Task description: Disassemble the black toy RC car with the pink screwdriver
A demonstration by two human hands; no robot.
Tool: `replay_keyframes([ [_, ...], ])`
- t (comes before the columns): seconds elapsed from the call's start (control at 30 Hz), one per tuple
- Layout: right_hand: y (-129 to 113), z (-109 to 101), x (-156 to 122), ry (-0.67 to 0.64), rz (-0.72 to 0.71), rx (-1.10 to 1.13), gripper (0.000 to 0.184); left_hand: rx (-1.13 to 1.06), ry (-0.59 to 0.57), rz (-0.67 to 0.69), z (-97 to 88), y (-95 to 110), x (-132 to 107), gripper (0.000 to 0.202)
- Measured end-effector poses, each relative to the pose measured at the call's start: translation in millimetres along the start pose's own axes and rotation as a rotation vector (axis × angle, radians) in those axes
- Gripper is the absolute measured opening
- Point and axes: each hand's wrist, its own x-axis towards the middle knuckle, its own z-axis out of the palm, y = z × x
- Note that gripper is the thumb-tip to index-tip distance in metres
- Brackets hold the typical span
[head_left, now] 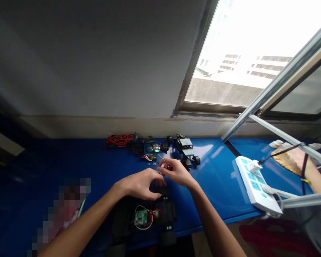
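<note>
Our right hand (175,173): closed on a thin tool (161,157). Our left hand (141,184): curved over a black car chassis (166,210); whether it grips, we cannot tell. Chassis: near edge of blue table (212,182), bearing green circuit board (141,217). Toy truck (185,144): beyond our right hand.

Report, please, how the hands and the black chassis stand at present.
Right hand pinching thin rod. Left hand over far end of black chassis, contact unclear, partly blocking view. Green circuit board exposed.
</note>
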Motion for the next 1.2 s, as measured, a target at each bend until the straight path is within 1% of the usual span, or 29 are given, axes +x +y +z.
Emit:
replay_keyframes([
  [0.1,4.9,0.8,-2.3,0.015,-0.004,0.047,0.027,-0.042,-0.033,0.043,3.4,-1.0,5.9,0.031],
  [0.2,8.8,1.8,-2.5,0.021,-0.008,0.098,0.031,-0.033,-0.021,0.039,7.3,-3.4,9.3,0.041],
  [0.27,11.7,3.3,-2.2,0.033,-0.010,0.131,0.034,-0.024,-0.030,0.030,9.9,-5.1,10.6,0.044],
  [0.37,15.3,6.6,-2.2,0.059,-0.013,0.175,0.036,-0.044,-0.052,0.018,12.9,-7.5,11.0,0.041],
  [0.53,15.1,10.3,-5.1,0.071,-0.016,0.222,0.037,-0.069,-0.032,0.022,13.1,-10.9,8.6,0.041],
  [0.67,14.4,10.1,-7.5,0.080,-0.008,0.249,0.038,-0.002,-0.030,0.034,8.3,-13.0,9.6,0.041],
  [0.77,16.7,10.1,-7.0,0.118,-0.001,0.270,0.037,0.043,-0.012,0.046,2.8,-14.8,12.6,0.041],
  [0.87,19.4,11.1,-4.8,0.155,0.003,0.290,0.036,0.074,0.010,0.052,-4.0,-17.3,16.2,0.036],
  [0.97,21.1,13.2,-2.5,0.197,0.004,0.304,0.037,0.106,0.007,0.066,-11.2,-20.0,20.2,0.033],
  [1.2,25.5,18.9,-2.6,0.339,0.025,0.333,0.040,0.187,-0.010,0.088,-22.7,-22.1,35.6,0.047],
])
